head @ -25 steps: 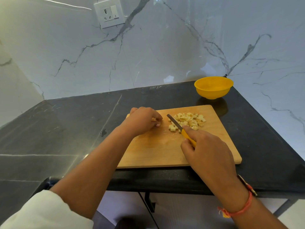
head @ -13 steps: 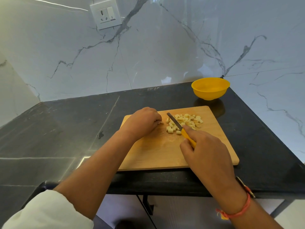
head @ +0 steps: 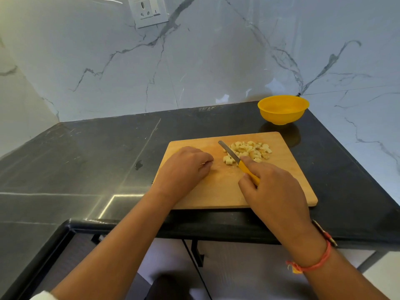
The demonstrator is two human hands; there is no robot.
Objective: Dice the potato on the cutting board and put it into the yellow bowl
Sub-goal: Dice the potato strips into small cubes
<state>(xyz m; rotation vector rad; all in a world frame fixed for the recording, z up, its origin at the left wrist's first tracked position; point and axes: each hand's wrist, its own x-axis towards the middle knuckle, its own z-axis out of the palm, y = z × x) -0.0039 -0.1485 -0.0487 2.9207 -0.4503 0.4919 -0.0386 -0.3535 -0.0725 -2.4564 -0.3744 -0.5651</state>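
Dice (head: 249,150) beside knife (head: 237,161) — far board (head: 225,191) edge

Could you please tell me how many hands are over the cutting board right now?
2. The left hand, fingers curled, rests on the rectangular wooden cutting board, left side; the right hand grips the yellow-handled knife beside the pale diced potato.

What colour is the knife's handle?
Yellow. The knife handle shows best in the head view, gripped by the right hand.
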